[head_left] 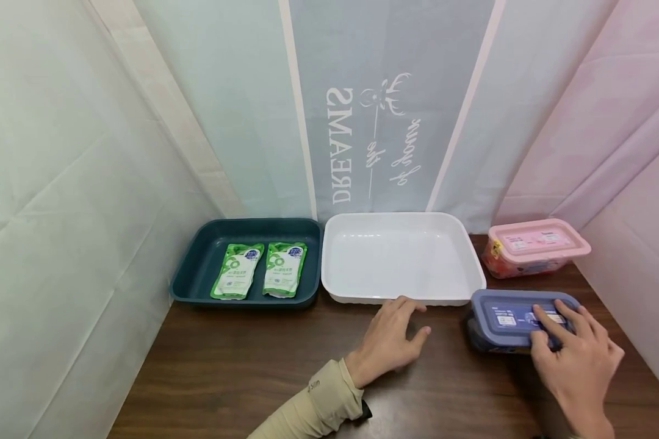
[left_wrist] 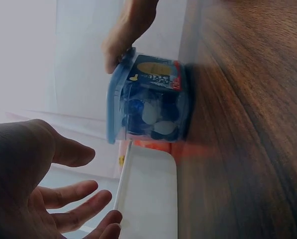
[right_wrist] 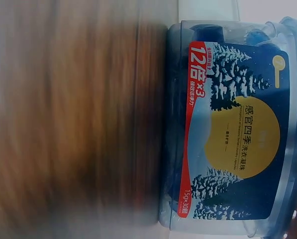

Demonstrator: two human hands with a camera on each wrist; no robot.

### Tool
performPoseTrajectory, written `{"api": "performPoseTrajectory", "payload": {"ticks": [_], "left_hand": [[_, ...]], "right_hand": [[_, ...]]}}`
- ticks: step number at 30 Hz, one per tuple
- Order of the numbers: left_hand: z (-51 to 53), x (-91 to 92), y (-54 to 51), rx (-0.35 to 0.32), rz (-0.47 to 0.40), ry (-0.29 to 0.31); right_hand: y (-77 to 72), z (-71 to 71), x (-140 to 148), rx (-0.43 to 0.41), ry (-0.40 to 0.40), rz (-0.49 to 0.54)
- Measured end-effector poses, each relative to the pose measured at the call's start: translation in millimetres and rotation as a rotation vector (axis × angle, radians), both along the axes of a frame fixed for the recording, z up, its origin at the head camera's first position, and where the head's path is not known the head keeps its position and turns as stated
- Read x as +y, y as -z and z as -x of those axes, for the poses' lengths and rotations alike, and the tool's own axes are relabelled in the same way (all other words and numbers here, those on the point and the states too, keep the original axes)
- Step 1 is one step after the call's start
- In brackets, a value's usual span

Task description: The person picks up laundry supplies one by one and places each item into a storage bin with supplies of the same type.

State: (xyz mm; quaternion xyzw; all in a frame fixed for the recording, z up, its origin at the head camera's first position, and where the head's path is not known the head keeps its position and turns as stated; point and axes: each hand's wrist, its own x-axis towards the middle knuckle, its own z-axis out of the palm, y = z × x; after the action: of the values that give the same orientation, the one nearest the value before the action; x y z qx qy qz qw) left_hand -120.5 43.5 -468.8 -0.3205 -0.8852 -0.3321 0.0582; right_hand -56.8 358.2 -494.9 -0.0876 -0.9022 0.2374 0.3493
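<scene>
The head view looks forward and down across the worktop (head_left: pixel 208 360) from above. The left wrist view, low and turned sideways, faces the blue tub (left_wrist: pixel 150 99) and shares the white tray (left_wrist: pixel 150 194) with the head view; the right wrist view, also sideways, meets the tub's label (right_wrist: pixel 238 134) close up.

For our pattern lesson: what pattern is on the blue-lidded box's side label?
Snowy trees beside a gold disc; side label clearest in right wrist view.

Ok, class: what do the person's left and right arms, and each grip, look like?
The left arm wears a khaki sleeve with small dark lettering on it, and something black shows beneath its cuff. The left grip and right grip are bare hands, without gloves. The right sleeve can't be made out.
</scene>
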Motion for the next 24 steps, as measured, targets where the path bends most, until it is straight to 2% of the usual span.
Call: {"api": "performPoseTrajectory", "payload": {"ticks": [6, 15, 24], "left_hand": [[2.9, -4.2, -3.9, -0.088, -0.056, 0.010], [7.1, -6.9, -6.0, -0.216, -0.160, 0.042], [8.6, -8.3, -6.9, -0.324, -0.236, 0.040]], "right_hand": [[0.9, 0.3, -16.2, 0.067, -0.038, -0.034], [2.3, 1.1, -43.9, 0.050, -0.088, -0.032], [-0.8, 1.9, -69.0, 0.044, -0.129, -0.069]]}}
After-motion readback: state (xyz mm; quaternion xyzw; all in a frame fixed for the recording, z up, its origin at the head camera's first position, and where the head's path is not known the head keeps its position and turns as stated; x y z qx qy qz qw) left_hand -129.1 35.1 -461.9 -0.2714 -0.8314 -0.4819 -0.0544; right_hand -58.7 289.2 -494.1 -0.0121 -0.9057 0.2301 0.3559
